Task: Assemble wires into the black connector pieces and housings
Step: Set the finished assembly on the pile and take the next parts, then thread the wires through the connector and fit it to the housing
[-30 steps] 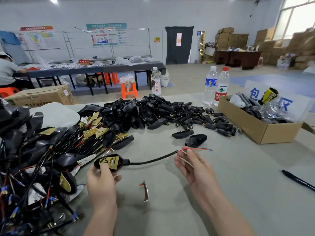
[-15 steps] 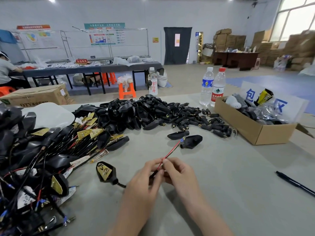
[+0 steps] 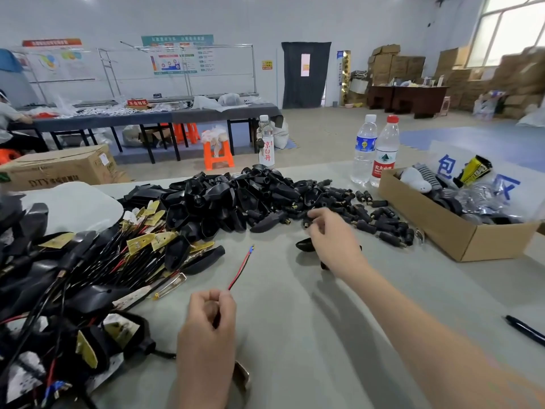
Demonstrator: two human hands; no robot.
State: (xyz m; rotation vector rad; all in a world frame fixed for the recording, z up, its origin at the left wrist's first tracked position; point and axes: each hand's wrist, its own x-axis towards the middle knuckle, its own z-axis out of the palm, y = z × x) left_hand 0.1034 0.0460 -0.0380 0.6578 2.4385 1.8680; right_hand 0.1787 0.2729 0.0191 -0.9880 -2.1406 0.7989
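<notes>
The left hand (image 3: 208,317), near the front of the table (image 3: 295,335), pinches the wire (image 3: 239,268), whose red end slants away to the right. The right hand (image 3: 330,234), reaching farther out, curls its fingers around a small connector (image 3: 306,224) at the near edge of the black pile (image 3: 236,199).

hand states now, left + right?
Left hand: pinching the wire.
Right hand: fingers curled at the connector pile; whether it holds a piece cannot be told.
</notes>
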